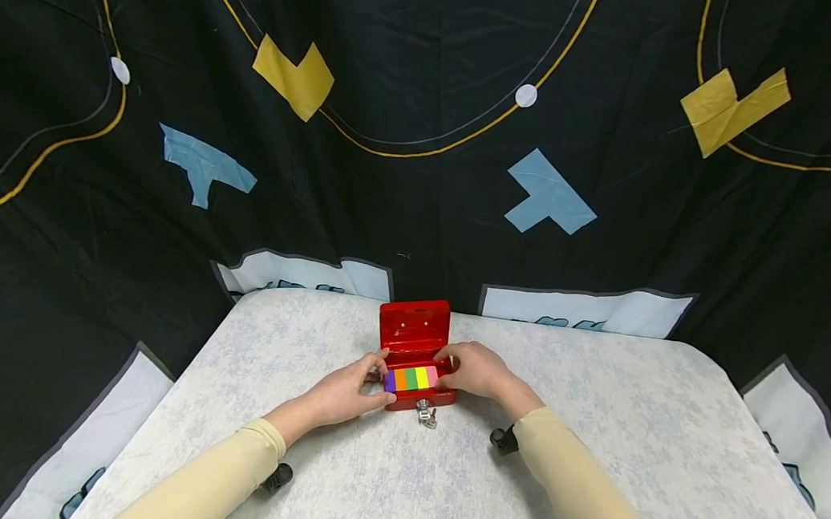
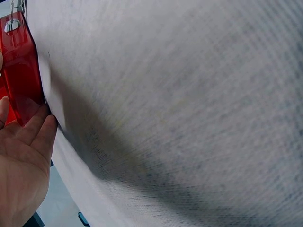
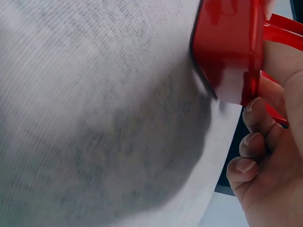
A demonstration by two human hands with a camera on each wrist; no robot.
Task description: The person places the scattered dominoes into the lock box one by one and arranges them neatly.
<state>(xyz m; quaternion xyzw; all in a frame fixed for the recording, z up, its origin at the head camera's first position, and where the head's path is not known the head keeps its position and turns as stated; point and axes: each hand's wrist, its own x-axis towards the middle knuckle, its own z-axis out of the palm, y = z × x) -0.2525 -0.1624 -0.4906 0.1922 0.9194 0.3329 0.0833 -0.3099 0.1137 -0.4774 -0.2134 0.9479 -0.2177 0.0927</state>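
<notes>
A red metal cash box [image 1: 420,402] stands on the table with its lid [image 1: 414,324] raised. Across its opening lies a multicoloured strip [image 1: 410,378] banded purple, orange, green, yellow and pink. My left hand [image 1: 344,389] holds the purple end between thumb and fingers; in the left wrist view, other fingers of this hand [image 2: 23,156] touch the box's outer side [image 2: 21,66]. At the pink end, my right hand [image 1: 480,370] pinches the strip. The right wrist view has the right thumb reaching over the box rim [image 3: 232,52], the other fingers curled beside it; the strip is hidden there.
Keys [image 1: 428,418] hang from the lock at the box's front. A pale patterned cloth covers the table [image 1: 591,433]. Behind it hangs a black curtain [image 1: 419,211] with yellow and blue shapes.
</notes>
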